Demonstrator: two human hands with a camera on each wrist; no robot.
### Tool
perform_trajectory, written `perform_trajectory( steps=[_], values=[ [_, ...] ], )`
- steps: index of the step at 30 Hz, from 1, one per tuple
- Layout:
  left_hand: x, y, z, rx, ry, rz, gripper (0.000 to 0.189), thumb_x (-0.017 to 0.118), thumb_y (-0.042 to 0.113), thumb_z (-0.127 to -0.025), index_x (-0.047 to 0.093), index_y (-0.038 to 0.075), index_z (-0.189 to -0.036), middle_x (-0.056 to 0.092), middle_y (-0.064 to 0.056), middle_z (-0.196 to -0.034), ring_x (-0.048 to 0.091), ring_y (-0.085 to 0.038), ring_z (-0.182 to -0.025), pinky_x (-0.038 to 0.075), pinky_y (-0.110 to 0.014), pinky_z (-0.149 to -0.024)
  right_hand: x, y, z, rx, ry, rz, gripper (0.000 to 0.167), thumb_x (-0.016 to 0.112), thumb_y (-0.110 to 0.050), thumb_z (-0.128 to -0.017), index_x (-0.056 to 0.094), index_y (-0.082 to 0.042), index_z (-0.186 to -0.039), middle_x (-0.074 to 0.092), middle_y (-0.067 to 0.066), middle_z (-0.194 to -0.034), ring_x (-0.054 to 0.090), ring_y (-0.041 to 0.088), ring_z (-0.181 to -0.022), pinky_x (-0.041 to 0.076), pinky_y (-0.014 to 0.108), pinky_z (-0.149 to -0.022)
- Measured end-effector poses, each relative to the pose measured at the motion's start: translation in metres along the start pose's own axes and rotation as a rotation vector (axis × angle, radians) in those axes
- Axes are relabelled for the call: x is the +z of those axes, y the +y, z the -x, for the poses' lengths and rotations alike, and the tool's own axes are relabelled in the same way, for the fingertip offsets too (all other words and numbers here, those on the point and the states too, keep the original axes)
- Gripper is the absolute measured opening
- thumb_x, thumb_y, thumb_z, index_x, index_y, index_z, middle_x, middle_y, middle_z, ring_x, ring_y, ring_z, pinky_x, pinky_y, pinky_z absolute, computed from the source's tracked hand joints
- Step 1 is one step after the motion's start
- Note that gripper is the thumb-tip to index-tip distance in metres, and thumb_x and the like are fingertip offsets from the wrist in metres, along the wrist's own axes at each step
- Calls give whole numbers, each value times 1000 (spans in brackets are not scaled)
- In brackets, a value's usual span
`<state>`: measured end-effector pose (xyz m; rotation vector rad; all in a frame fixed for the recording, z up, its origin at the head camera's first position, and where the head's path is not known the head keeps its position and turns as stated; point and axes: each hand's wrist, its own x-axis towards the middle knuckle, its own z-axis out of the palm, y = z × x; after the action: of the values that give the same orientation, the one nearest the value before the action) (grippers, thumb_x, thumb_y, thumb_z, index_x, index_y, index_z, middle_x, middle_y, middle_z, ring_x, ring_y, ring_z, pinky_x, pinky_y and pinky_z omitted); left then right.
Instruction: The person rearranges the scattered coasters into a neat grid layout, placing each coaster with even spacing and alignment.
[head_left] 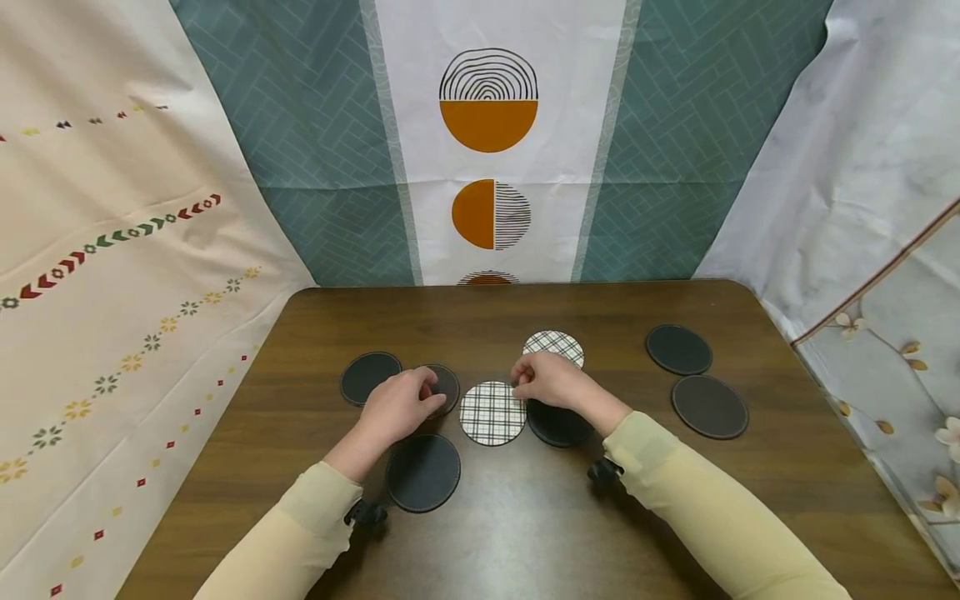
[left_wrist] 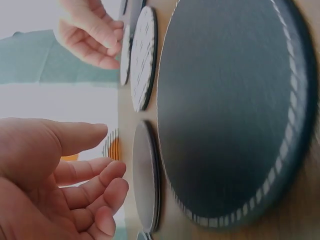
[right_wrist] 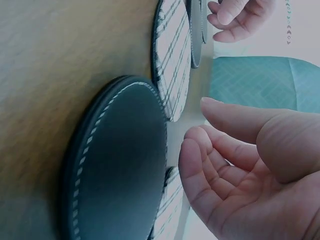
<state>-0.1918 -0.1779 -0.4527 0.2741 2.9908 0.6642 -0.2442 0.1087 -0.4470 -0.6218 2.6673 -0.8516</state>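
Several round coasters lie on the wooden table, some dark with stitched rims, others white with a black plaid pattern. My left hand [head_left: 400, 403] hovers over a dark brown coaster [head_left: 448, 386], fingers loosely curved and holding nothing. Nearer me is a black coaster [head_left: 423, 472], large in the left wrist view. My right hand [head_left: 551, 381] hangs above a black coaster [head_left: 558, 425], thumb and fingers apart with nothing between them. Between the hands sits a plaid coaster [head_left: 492, 413]. A second plaid coaster [head_left: 553, 342] lies behind the right hand, which partly covers it.
Another black coaster [head_left: 371, 377] is left of the left hand. Toward the table's right side lie a black coaster [head_left: 678, 349] and a brown coaster [head_left: 709, 407]. Patterned cloths [head_left: 315, 125] hang behind and beside the table [head_left: 495, 533].
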Motion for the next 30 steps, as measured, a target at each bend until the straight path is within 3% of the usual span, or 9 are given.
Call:
perform_trajectory(
  steps=[6, 16, 22, 26, 30],
  values=[
    [-11, -17, 10, -16, 8, -1, 38, 81, 27, -102, 74, 3, -131, 71, -4, -95, 60, -20, -76, 51, -39, -68, 2, -11, -11, 9, 6, 8, 28, 83, -18, -101, 77, -2, -123, 74, -2, -99, 67, 16, -94, 55, 42, -95],
    [-18, -38, 27, -68, -8, 24, 40, 78, 27, -104, 72, -1, -133, 73, -6, -97, 61, -19, -77, 53, -41, -72, 9, -27, -33, -27, -9, 8, 33, 81, -20, -103, 78, -1, -130, 76, 0, -105, 69, 16, -96, 57, 42, -96],
    [-19, -44, 33, -78, -28, 52, 41, 76, 28, -105, 73, -2, -132, 75, -8, -102, 65, -21, -84, 57, -47, -81, 16, -35, -47, -44, -16, 34, 33, 79, -21, -104, 79, -3, -131, 78, 2, -109, 70, 18, -100, 56, 42, -98],
    [-19, -47, 36, -96, -35, 60, 38, 76, 29, -106, 74, -1, -130, 76, -9, -104, 66, -21, -84, 58, -46, -79, 16, -45, -52, -31, -37, 43, 32, 77, -22, -105, 79, -4, -132, 79, 5, -117, 72, 21, -107, 57, 43, -100],
    [-19, -48, 37, -107, -46, 53, 36, 76, 29, -106, 75, 0, -127, 78, -9, -104, 70, -22, -85, 59, -48, -80, 18, -53, -58, -18, -60, 58, 23, 75, -22, -106, 83, -8, -122, 79, 3, -111, 69, 19, -96, 56, 40, -92]
  ],
)
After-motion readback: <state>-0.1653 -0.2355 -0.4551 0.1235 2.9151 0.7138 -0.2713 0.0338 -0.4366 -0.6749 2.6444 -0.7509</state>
